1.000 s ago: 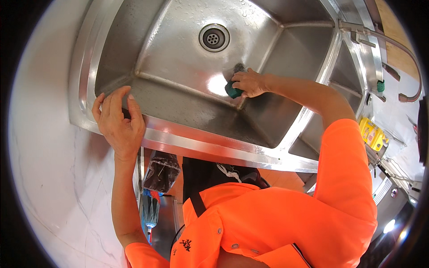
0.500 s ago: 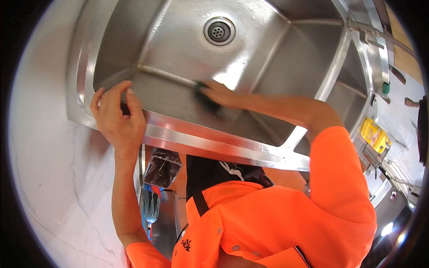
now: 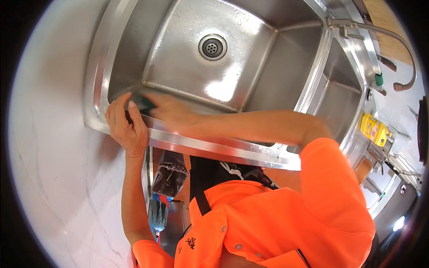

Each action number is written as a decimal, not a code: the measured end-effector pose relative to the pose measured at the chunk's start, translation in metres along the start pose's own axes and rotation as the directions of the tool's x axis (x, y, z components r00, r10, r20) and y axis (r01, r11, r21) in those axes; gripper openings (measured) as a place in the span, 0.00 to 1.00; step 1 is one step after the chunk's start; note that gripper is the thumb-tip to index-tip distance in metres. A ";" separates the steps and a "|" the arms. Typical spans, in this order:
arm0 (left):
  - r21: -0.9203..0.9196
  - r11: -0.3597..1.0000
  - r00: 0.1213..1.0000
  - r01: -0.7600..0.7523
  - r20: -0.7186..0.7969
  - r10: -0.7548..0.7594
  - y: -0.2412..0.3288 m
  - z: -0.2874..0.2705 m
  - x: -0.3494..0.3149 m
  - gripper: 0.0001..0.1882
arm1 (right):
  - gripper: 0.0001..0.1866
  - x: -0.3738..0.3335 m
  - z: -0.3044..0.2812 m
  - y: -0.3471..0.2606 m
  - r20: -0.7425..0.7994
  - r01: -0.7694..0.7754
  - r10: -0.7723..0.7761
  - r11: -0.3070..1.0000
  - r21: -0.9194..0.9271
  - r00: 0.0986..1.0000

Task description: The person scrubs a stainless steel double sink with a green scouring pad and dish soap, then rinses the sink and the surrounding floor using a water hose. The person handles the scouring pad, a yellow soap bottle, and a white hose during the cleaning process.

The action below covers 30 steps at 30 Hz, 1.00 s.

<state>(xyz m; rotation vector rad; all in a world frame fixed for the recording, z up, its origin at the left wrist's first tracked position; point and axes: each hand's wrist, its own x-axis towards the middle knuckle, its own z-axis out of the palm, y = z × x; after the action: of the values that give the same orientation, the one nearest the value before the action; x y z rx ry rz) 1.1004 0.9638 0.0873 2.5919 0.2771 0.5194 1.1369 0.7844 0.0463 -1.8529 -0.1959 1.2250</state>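
A steel sink basin (image 3: 178, 67) with a round drain (image 3: 212, 47) spreads in front of me. My left hand (image 3: 127, 127) is hooked over the rim at its near left corner, fingers curled toward the inside. Close beside it, my right hand (image 3: 172, 114) presses a dark green scouring pad (image 3: 144, 103) to the near wall of the basin. Motion smears the right fingers, and part of the pad is hidden behind the left hand. Water drops dot the basin's bottom.
To the right lies a second, smaller basin (image 3: 337, 98), with a curved faucet (image 3: 402, 53) behind it. A yellow bottle (image 3: 374, 129) and a green pad (image 3: 379, 80) sit along the right side. Below the sink are a lined bin (image 3: 170, 176) and a mop (image 3: 158, 214).
My right hand has swept the scouring pad leftward along the near wall, up to my left hand. The left hand keeps its place on the rim; the whole view has shifted slightly.
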 end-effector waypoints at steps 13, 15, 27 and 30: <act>-0.151 0.989 0.992 0.012 -0.123 -0.031 0.003 -0.002 0.006 0.17 | 0.28 0.128 0.046 0.004 -0.006 0.144 -0.148 0.951 0.273 0.989; -0.149 0.989 0.995 0.022 -0.097 -0.037 0.002 -0.001 0.004 0.17 | 0.19 0.164 0.060 -0.049 -0.122 -0.141 0.160 0.978 0.151 0.980; -0.121 0.991 0.998 0.065 -0.009 -0.066 0.003 -0.003 0.004 0.18 | 0.20 0.229 0.059 -0.060 -0.065 -0.232 0.468 0.549 0.803 0.882; -0.106 0.994 0.999 0.035 -0.005 -0.036 0.004 -0.006 0.004 0.18 | 0.23 0.288 -0.019 -0.064 -0.190 0.143 0.559 0.126 0.982 0.807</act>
<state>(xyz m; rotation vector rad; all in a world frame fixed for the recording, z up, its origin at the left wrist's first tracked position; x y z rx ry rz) 1.1021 0.9640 0.0948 2.4786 0.2901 0.5167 1.3169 0.9704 -0.0963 -0.8442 1.0843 0.5658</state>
